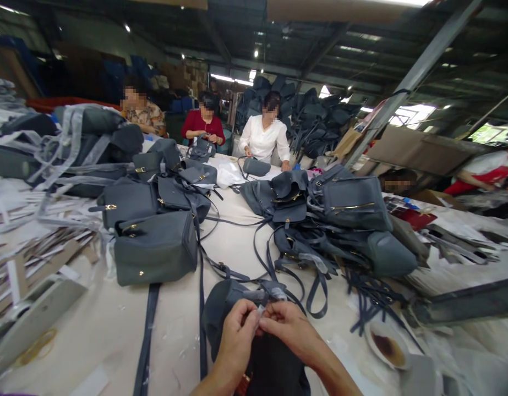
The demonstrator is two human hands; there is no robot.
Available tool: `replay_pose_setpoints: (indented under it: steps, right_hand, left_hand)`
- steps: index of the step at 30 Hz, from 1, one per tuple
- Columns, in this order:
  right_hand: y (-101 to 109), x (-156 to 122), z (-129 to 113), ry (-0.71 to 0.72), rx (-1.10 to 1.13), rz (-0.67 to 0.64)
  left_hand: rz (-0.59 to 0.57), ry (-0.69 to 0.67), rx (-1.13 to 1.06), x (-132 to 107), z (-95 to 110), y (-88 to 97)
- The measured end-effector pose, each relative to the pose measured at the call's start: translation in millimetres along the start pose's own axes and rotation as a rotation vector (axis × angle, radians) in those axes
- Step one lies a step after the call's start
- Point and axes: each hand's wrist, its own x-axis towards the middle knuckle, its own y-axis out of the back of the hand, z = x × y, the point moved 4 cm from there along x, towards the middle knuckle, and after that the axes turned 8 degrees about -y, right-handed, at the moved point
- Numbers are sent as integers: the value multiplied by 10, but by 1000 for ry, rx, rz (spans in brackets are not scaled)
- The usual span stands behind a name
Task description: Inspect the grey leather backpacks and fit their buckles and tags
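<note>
On the workbench [92, 341], left hand [237, 338] and right hand [289, 330] pinch something half-hidden [260, 309] on a dark handbag [223, 313].

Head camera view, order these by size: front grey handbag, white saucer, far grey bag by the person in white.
Largest to smallest as they look: front grey handbag, white saucer, far grey bag. The last two are unsure: the saucer sits much nearer the camera, so the far bag may really be bigger.

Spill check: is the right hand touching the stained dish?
Apart. The head view shows the right hand clear of the dish, with white table top between them.
</note>
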Motion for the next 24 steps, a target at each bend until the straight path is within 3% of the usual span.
replay_pose_setpoints:
  steps: [2,7,12,16,18,22,24]
  right_hand:
    - [21,-44,-40,-18,46,-53]
    - [30,-71,10,-27,76,-44]
    - [-24,7,185,-6,122,168]
    - [-58,16,240,-26,130,236]
    - [-65,-13,222,-53,182,208]
    - [-125,-98,99,-83,418,-5]
    - [-133,-125,59,-103,484,-35]
  left_hand:
    - [-16,64,-42,17,-13,2]
    - [-4,219,-267,-25,-13,-17]
    - [51,311,-423,-93,18,-62]
    - [139,277,-464,-105,-6,-57]
    - [159,234,-445,-105,-23,-45]
    - [132,204,-484,-118,-51,-47]
    - [132,184,-453,-118,-46,-29]
